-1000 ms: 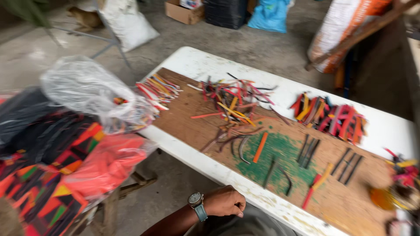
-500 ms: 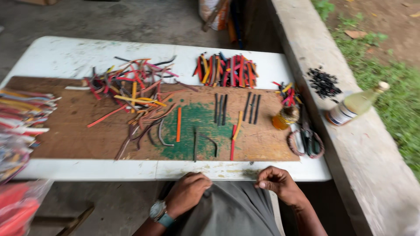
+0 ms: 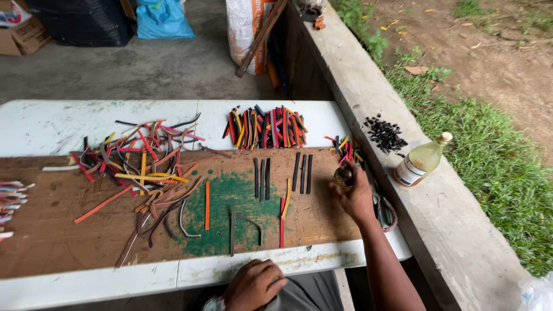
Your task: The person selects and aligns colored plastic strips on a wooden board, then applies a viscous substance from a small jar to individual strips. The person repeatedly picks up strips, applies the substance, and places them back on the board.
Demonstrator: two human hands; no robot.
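Note:
My right hand (image 3: 356, 196) reaches to the right end of the brown board (image 3: 52, 230) and closes around a small round amber jar (image 3: 343, 175). My left hand (image 3: 253, 283) rests at the white table's (image 3: 46, 124) near edge, fingers curled, holding nothing. Several black strips (image 3: 282, 173) lie side by side just left of the jar. Orange, red and yellow strips (image 3: 207, 204) lie on a green patch of the board. A loose tangle of coloured strips (image 3: 141, 164) covers the board's left middle. A neat bundle of coloured strips (image 3: 266, 126) lies at the table's far side.
A concrete ledge (image 3: 368, 86) runs along the right, carrying a glass bottle of yellowish liquid (image 3: 421, 160) and a heap of small black bits (image 3: 383, 135). Scissors (image 3: 383, 212) lie beside my right wrist. Sacks (image 3: 247, 29) and a box (image 3: 23, 34) stand on the floor beyond. Grass lies right of the ledge.
My right hand has left the table's near edge and reached forward to the amber jar. My head has turned further right, bringing the ledge and bottle closer to the centre.

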